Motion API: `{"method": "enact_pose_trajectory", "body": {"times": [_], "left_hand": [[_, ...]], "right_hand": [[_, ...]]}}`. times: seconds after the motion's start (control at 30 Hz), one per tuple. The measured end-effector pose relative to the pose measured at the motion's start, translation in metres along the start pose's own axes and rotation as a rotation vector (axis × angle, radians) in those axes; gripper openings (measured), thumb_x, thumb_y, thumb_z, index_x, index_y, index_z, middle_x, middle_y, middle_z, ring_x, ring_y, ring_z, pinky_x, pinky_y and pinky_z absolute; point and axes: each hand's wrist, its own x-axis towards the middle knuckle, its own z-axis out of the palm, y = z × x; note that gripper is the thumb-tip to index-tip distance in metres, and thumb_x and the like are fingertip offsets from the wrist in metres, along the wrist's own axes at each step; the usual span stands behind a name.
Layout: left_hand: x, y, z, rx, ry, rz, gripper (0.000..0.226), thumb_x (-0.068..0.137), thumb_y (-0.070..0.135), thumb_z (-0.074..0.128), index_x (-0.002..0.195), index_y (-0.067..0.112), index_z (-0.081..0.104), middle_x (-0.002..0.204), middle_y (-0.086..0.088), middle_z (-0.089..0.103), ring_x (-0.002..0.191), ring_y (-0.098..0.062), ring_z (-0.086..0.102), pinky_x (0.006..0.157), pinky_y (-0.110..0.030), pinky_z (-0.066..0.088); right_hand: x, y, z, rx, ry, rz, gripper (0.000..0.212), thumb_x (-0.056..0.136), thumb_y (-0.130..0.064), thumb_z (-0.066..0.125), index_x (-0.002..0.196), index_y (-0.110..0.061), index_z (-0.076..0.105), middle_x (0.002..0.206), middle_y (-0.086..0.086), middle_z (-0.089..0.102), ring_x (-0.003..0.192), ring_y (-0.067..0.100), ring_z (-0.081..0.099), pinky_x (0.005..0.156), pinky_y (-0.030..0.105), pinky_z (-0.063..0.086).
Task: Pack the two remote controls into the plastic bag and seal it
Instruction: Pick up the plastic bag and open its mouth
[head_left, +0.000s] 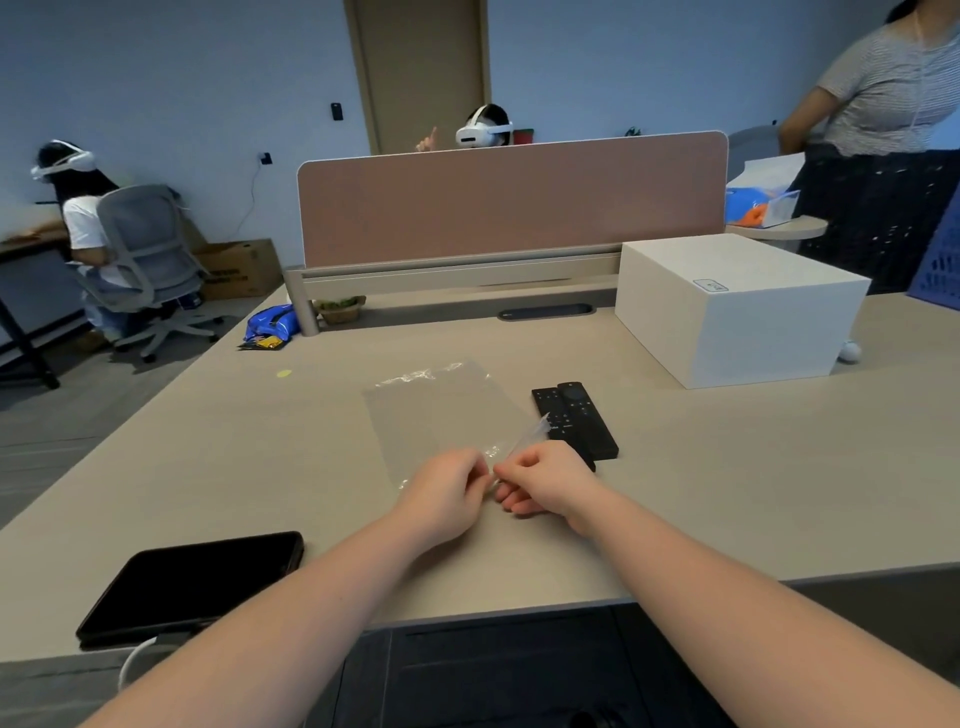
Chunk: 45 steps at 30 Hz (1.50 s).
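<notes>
Fingertips of both hands meet at the near edge of the plastic bag (441, 410), each grip pinching that edge. The left hand (447, 493) curls its thumb and forefinger onto the film from the left; the right hand (545, 480) pinches it from the right, its remaining fingers folded under the palm. Between and just beyond the two hands a strip of the bag's mouth is lifted off the table (208, 441) and rises at a slant toward the right, its crinkled tip standing in front of the remotes.

The rest of the bag lies flat and see-through on the table, stretching away from the hands. It looks empty.

Just to the right of the bag lie the two remote controls (574, 421), black, side by side and touching, long axes running away from the person. Their near ends sit directly behind the right hand, which covers part of the left one. Both are outside the bag.

Farther right and back stands a large white box (737, 306), with a small white ball (849, 352) at its near right corner. At the near left lies a dark tablet (192, 584) with a white cable at its edge. At the far left edge rests a blue snack packet (270, 325), beside a small basket (340, 309) under the pink divider panel (511, 200). Other people sit or stand beyond the table.
</notes>
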Motion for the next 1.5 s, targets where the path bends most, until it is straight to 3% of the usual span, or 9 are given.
{"method": "enact_pose_trajectory", "body": {"times": [0.43, 0.57, 0.67, 0.8, 1.07, 1.23, 1.33, 1.43, 1.5], "left_hand": [[0.014, 0.009, -0.014, 0.003, 0.102, -0.109, 0.012, 0.093, 0.013, 0.041, 0.082, 0.015, 0.042, 0.093, -0.019, 0.063, 0.087, -0.038, 0.057, 0.073, -0.041, 0.044], [0.02, 0.004, -0.031, 0.034, 0.165, -0.122, 0.002, 0.093, 0.012, 0.04, 0.091, 0.011, 0.039, 0.089, -0.02, 0.066, 0.079, -0.042, 0.059, 0.069, -0.046, 0.047], [0.016, 0.008, -0.033, 0.072, 0.115, -0.021, 0.019, 0.086, 0.003, 0.043, 0.104, 0.011, 0.044, 0.083, -0.015, 0.062, 0.075, -0.036, 0.056, 0.063, -0.038, 0.041], [0.013, 0.013, -0.03, 0.139, 0.079, 0.036, 0.019, 0.08, 0.003, 0.046, 0.095, 0.011, 0.054, 0.09, -0.011, 0.059, 0.089, -0.031, 0.054, 0.066, -0.033, 0.037], [0.016, 0.001, -0.042, 0.242, 0.117, -0.044, 0.015, 0.08, -0.002, 0.043, 0.079, 0.01, 0.053, 0.092, -0.011, 0.041, 0.077, -0.036, 0.051, 0.059, -0.038, 0.04], [0.027, -0.011, -0.063, 0.259, 0.164, -0.205, 0.033, 0.087, 0.013, 0.042, 0.118, 0.01, 0.055, 0.108, -0.015, 0.053, 0.099, -0.036, 0.055, 0.078, -0.041, 0.049], [0.027, -0.002, -0.062, 0.211, 0.157, -0.231, 0.034, 0.088, 0.029, 0.045, 0.12, 0.018, 0.043, 0.098, -0.012, 0.063, 0.095, -0.036, 0.059, 0.072, -0.039, 0.047], [0.027, 0.003, -0.06, 0.184, 0.131, -0.178, 0.038, 0.086, 0.013, 0.046, 0.123, 0.02, 0.041, 0.089, -0.013, 0.066, 0.089, -0.037, 0.06, 0.071, -0.04, 0.048], [0.024, 0.002, -0.062, 0.205, 0.029, -0.11, 0.057, 0.082, -0.004, 0.039, 0.131, 0.026, 0.044, 0.106, -0.014, 0.062, 0.102, -0.035, 0.056, 0.081, -0.037, 0.047]], "right_hand": [[0.001, 0.014, -0.002, -0.073, 0.118, -0.089, 0.019, 0.092, -0.011, 0.055, 0.074, -0.007, 0.053, 0.058, 0.008, 0.056, 0.039, 0.012, 0.056, 0.043, 0.019, 0.053], [0.002, 0.01, -0.004, -0.01, 0.125, -0.033, 0.013, 0.09, -0.006, 0.053, 0.079, -0.001, 0.057, 0.058, 0.013, 0.057, 0.032, 0.013, 0.053, 0.043, 0.024, 0.052], [0.001, 0.007, -0.004, 0.032, 0.114, 0.009, 0.016, 0.089, -0.004, 0.053, 0.075, 0.001, 0.057, 0.057, 0.014, 0.055, 0.032, 0.015, 0.052, 0.041, 0.024, 0.052], [0.001, 0.005, -0.005, 0.041, 0.11, 0.022, 0.018, 0.089, -0.003, 0.052, 0.072, 0.001, 0.057, 0.056, 0.014, 0.055, 0.033, 0.017, 0.052, 0.039, 0.022, 0.052], [0.002, 0.006, -0.006, 0.066, 0.116, 0.033, 0.022, 0.088, 0.0, 0.051, 0.066, -0.001, 0.055, 0.056, 0.015, 0.054, 0.028, 0.013, 0.051, 0.037, 0.021, 0.052], [0.005, 0.011, -0.002, 0.038, 0.174, 0.018, 0.024, 0.088, -0.002, 0.051, 0.065, -0.002, 0.056, 0.055, 0.013, 0.055, 0.031, 0.015, 0.053, 0.042, 0.024, 0.053], [0.006, 0.011, 0.0, 0.001, 0.2, 0.011, 0.025, 0.088, -0.004, 0.051, 0.064, -0.003, 0.057, 0.054, 0.012, 0.056, 0.033, 0.015, 0.054, 0.046, 0.026, 0.055], [0.003, 0.008, -0.002, 0.045, 0.185, 0.03, 0.023, 0.089, -0.002, 0.049, 0.067, -0.001, 0.057, 0.056, 0.013, 0.056, 0.031, 0.015, 0.053, 0.04, 0.022, 0.053], [0.002, 0.007, -0.004, 0.086, 0.178, 0.039, 0.02, 0.09, -0.002, 0.05, 0.071, 0.001, 0.057, 0.058, 0.014, 0.055, 0.03, 0.015, 0.052, 0.038, 0.022, 0.052]]}}
